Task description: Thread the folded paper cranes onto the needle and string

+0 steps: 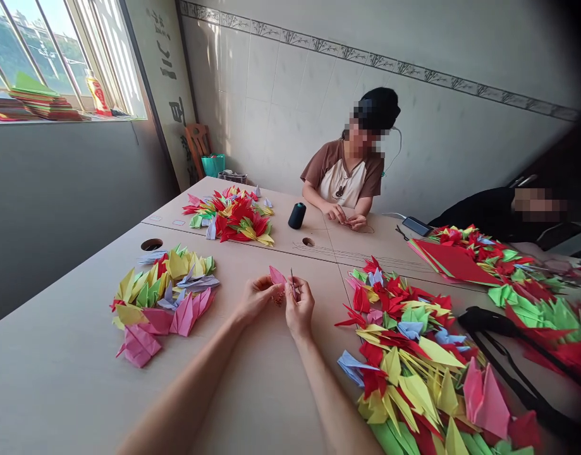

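Note:
My left hand [256, 297] pinches a pink folded paper crane [277, 276] above the middle of the table. My right hand [299, 306] is closed on a thin needle [291, 278] that points up beside the crane. Something small and reddish hangs between the two hands, too small to make out. A heap of pink, yellow and green folded cranes [163, 294] lies to the left of my hands. A larger heap of red, yellow and green cranes [413, 366] lies to the right.
A person in a brown and white shirt [347, 177] sits across the light wooden table [67, 354], hands together near a black thread spool [296, 215]. Another crane heap [231, 215] lies far left. Red paper sheets [454, 260], black straps [499, 335] and another person are at right.

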Tool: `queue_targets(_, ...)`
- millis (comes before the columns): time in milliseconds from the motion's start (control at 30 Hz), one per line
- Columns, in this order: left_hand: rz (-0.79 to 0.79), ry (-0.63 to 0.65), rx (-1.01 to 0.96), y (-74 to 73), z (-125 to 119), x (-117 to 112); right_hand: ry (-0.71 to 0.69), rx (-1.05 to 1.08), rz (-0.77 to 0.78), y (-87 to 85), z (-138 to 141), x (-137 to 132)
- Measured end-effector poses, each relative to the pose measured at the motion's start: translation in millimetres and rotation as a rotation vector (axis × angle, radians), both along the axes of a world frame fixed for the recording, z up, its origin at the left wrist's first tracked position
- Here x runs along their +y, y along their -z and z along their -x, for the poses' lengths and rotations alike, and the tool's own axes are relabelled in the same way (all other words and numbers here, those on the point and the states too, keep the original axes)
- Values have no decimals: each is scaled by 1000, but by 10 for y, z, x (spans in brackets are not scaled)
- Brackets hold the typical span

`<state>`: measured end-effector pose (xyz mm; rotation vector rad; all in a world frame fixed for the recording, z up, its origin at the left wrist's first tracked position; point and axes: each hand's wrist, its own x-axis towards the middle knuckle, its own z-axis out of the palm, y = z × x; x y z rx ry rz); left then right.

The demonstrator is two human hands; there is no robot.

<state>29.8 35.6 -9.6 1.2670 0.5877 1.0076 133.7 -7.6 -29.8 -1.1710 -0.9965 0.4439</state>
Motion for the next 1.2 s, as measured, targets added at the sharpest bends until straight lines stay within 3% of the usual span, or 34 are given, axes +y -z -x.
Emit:
queue_targets(333,93,-5,-65,26,-22,107,39,-40,17,-34,-5,-14)
queue_targets(467,224,-115,-189,32,20,278,132,-193,63,-40,-62,-61)
queue_targets(633,380,-108,-318,56,53,333,128,-453,42,-11,-73,-86)
queue_targets(867,406,-82,-289,29,57,282,89,-655,13,-6,-30,-88)
queue_targets(1200,361,-97,-247,25,19,286,77,-631,-4,-29,-26,-97)
